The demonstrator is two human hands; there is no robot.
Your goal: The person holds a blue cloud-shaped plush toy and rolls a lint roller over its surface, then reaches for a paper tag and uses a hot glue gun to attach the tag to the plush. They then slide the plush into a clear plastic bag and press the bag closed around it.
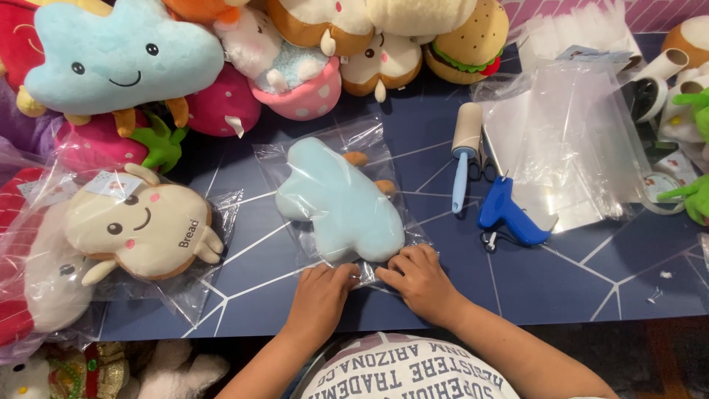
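A light blue cloud-shaped plush toy (336, 199) lies inside a clear plastic bag (369, 144) in the middle of the dark blue table (576, 273). My left hand (319, 294) and my right hand (417, 277) press side by side on the near edge of that bag, fingers bent onto the plastic. Whether either hand grips the bag or only presses on it, I cannot tell.
A bagged beige bread-shaped plush (140, 229) lies at the left. Loose plush toys, among them a blue cloud (118, 55) and a burger (473, 37), crowd the far edge. A lint roller (464, 151), a blue tagging gun (509, 214) and a stack of clear bags (569, 140) lie at the right.
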